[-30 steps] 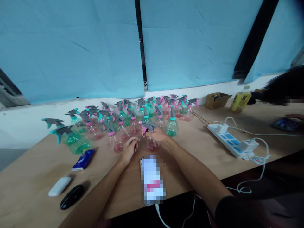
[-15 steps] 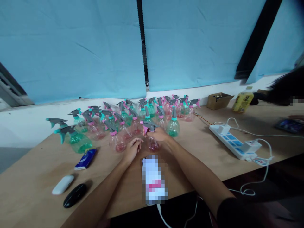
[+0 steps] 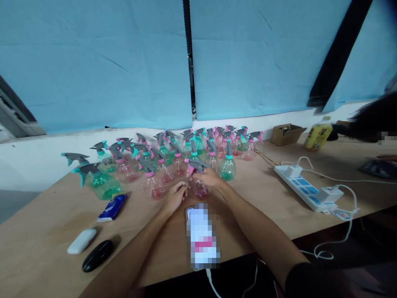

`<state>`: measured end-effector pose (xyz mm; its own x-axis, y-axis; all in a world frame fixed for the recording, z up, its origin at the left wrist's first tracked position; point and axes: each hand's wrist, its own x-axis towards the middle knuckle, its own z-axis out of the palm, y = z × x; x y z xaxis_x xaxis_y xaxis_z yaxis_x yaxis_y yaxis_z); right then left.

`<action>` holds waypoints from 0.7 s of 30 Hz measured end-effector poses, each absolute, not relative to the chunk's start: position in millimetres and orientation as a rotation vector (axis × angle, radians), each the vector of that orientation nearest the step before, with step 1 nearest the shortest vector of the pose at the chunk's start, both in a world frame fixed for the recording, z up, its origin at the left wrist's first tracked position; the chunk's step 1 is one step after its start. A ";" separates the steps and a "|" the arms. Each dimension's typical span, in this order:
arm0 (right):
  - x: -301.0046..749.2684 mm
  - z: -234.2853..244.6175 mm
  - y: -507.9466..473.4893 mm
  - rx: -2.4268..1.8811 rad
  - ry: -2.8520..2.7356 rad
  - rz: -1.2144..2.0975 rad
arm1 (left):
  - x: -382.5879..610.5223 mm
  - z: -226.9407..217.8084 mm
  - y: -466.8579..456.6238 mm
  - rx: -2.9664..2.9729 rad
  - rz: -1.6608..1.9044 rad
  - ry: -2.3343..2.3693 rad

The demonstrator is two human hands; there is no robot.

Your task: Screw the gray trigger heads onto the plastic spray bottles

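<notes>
Gripping: the right hand point(image 3: 211, 178) is closed around the neck of the pink-trigger spray bottle point(image 3: 200, 191), the same as one second ago.
Left hand point(image 3: 177, 196): it seems to have come slightly nearer to this bottle; the fingers are half curled, and whether they hold something I cannot tell.
Bottle place: upright, in front of the other spray bottles point(image 3: 179, 167), just beyond the smartphone point(image 3: 203, 238).
Trigger point(image 3: 190, 169): the right fingers are close to it; if it is being squeezed, I cannot tell.
Meaning: same bottle, same grip, so the handling appears little advanced.
</notes>
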<state>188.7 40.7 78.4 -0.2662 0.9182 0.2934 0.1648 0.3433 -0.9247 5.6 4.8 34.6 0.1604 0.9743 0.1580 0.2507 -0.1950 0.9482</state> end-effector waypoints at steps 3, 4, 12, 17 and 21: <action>188.6 75.0 43.5 -1.020 -1.683 1.050 | 4.0 31.7 6.2 1.629 1.086 1.197; 188.7 74.5 44.0 -1.008 -1.682 1.057 | 3.6 31.0 6.6 1.637 1.084 1.195; 187.6 79.5 40.7 -0.987 -1.671 1.015 | 4.1 32.4 5.3 1.650 1.073 1.188; 184.3 75.3 44.1 -0.928 -1.674 1.006 | 4.8 33.4 3.9 1.665 1.058 1.201; 178.5 69.4 44.4 -0.953 -1.645 0.852 | 2.8 37.6 1.3 1.658 1.092 1.183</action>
<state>178.5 44.4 69.4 -0.1785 0.8948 0.4093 0.1824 0.4388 -0.8799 2.8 1.3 37.6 0.1876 0.9637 0.1901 0.2660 -0.2361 0.9346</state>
